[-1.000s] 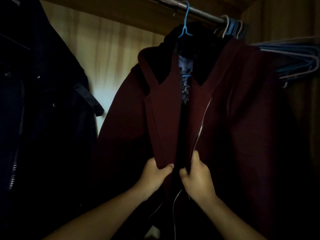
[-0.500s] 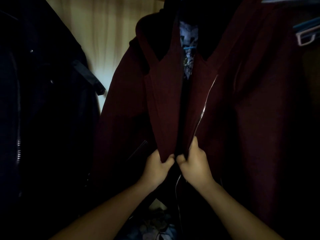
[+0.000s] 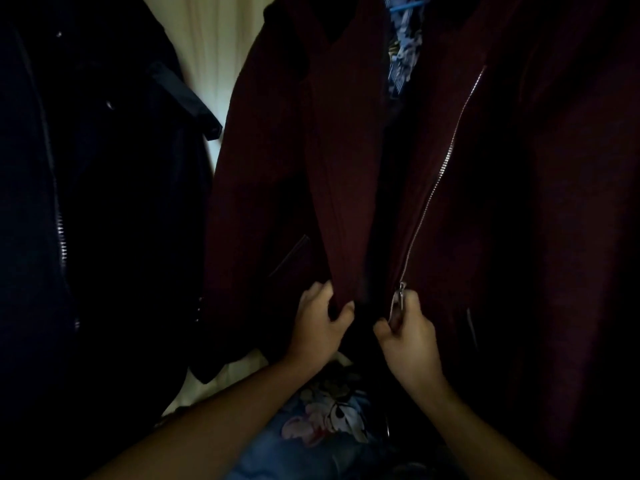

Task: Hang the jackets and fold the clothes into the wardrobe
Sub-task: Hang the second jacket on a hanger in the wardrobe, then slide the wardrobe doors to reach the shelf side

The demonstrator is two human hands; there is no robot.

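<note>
I've got the left fingers (image 3: 313, 294) curled round the left front edge of the maroon jacket (image 3: 277, 150), thumb on the outside, cloth pinched between them. Right fingers (image 3: 410, 303) are bunched tight together, pinching the zip pull (image 3: 400, 299) at the foot of the right front edge. Left hand (image 3: 320, 323) and right hand (image 3: 408, 341) sit about level and near each other, with the dark gap of the jacket front between them. Both forearms come up from the bottom of my view.

Zip (image 3: 436, 188) teeth run up and to the right from the pull along the right lapel. The two fronts are not joined.

The jacket hangs in the wardrobe (image 3: 204, 46), filling the middle and right of view. A bit of blue hanger (image 3: 405, 6) shows at the top, patterned lining (image 3: 398, 60) just below it. Slanted pocket (image 3: 291, 254) sits just above the left hand.

Black jacket (image 3: 86, 202) hangs to the left, near the maroon one, with a strip of the wardrobe's lit back wall between them. Floral cloth (image 3: 332, 417) lies below the hands. Very dim, so I can't tell any detail at far right.
</note>
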